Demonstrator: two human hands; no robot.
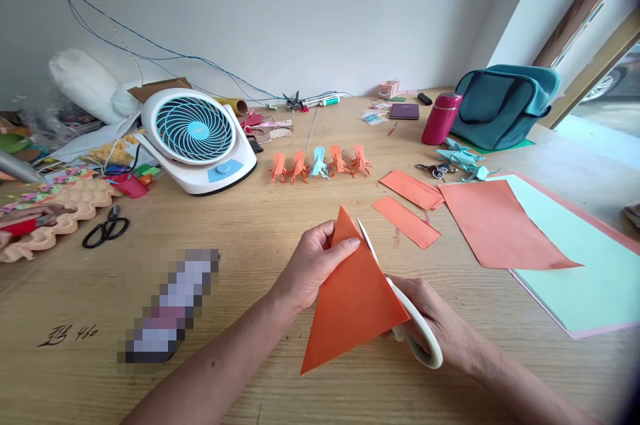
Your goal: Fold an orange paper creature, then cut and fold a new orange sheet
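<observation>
My left hand [313, 265] pinches the upper corner of an orange paper triangle [353, 298], thumb on its front face, holding it tilted above the wooden table [240, 238]. My right hand [440, 328] is closed round the white handles of a pair of scissors [417, 328]. The scissor blade [367, 242] runs up along the triangle's right edge. The lower part of the triangle hides most of my right fingers.
A row of small folded paper figures [320, 164] stands mid-table. Orange strips [406, 221] and orange and mint sheets [505, 225] lie right. A white fan [195, 138], black scissors [106, 228], a red flask [441, 118] and a teal bag [505, 105] lie around.
</observation>
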